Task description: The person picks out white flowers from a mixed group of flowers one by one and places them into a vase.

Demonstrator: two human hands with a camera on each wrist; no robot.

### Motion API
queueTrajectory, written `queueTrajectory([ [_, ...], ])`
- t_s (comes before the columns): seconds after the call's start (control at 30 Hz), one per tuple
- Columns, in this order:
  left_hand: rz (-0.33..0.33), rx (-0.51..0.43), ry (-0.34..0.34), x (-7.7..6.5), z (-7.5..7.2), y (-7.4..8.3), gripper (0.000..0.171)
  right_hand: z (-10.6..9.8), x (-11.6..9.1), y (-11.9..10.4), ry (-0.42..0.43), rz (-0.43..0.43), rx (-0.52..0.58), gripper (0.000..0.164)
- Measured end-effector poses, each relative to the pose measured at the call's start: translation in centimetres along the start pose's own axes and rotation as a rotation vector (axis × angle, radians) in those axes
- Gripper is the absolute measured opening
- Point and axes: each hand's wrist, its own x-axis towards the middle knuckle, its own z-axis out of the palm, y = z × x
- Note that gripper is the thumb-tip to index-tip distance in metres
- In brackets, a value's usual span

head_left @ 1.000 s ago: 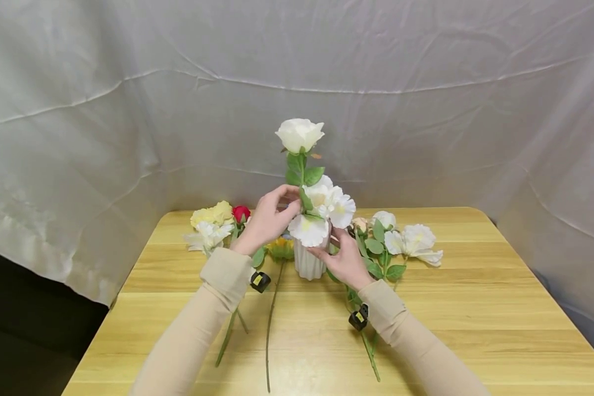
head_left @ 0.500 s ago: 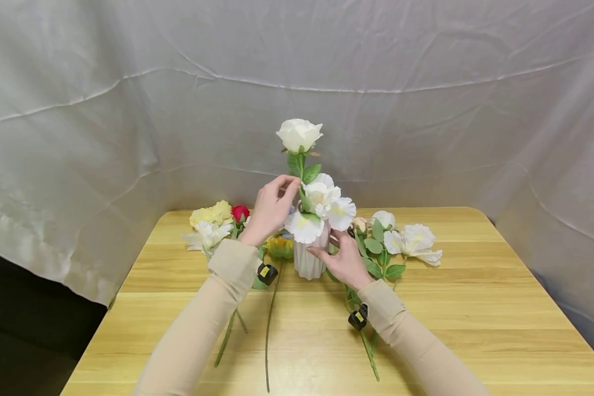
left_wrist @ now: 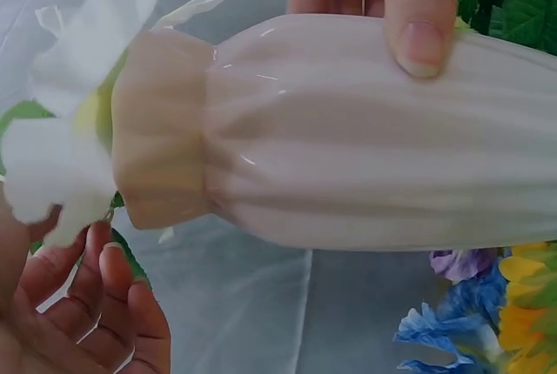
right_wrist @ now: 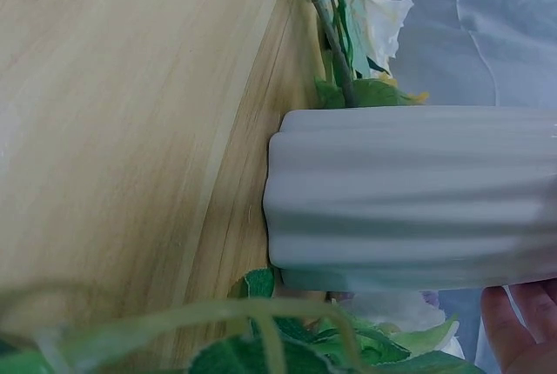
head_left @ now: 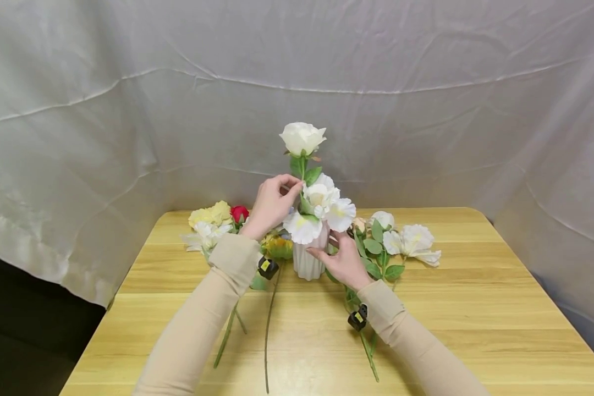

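A ribbed white vase (head_left: pixel 308 264) stands upright on the table, a white ruffled flower (head_left: pixel 303 228) spreading over its mouth. Above it rises a tall white rose (head_left: pixel 302 138) with green leaves. The left hand (head_left: pixel 276 201) pinches the rose's stem between thumb and fingertips, just above the ruffled bloom. In the left wrist view, its fingers (left_wrist: pixel 117 274) curl beside the vase's neck, close under the white petals. The right hand (head_left: pixel 346 264) holds the vase's right side, its thumb (left_wrist: pixel 422 39) pressed on the wall. The lower stems are hidden inside the vase.
Left of the vase lie yellow and white flowers (head_left: pixel 212 214), a red rose (head_left: pixel 240 213) and a sunflower (head_left: pixel 279 247) whose long stem runs toward the front. More white flowers (head_left: pixel 416 240) with leafy stems lie to the right. A grey curtain (head_left: pixel 401 121) hangs behind the table.
The left hand has shifted up along the rose's stem. The rose has come slightly down and right, and the ruffled bloom's lower petals moved slightly left. The right hand stays on the vase.
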Motion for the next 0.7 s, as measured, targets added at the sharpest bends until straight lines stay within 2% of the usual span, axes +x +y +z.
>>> queueTrajectory([
  [0.3, 0.028, 0.027, -0.032, -0.44, -0.36, -0.4, 0.025, -0.06, -0.12, -0.09, 0.006, 0.007, -0.032, 0.07],
  [0.53, 0.089, 0.07, 0.036, -0.55, -0.42, 0.03, 0.022, -0.05, -0.17, -0.04, 0.002, 0.001, -0.014, 0.067],
  [0.7, 0.101, 0.091, 0.032, -0.72, -0.33, 0.14, 0.021, -0.09, -0.2, -0.2, 0.015, -0.005, -0.023, 0.067],
])
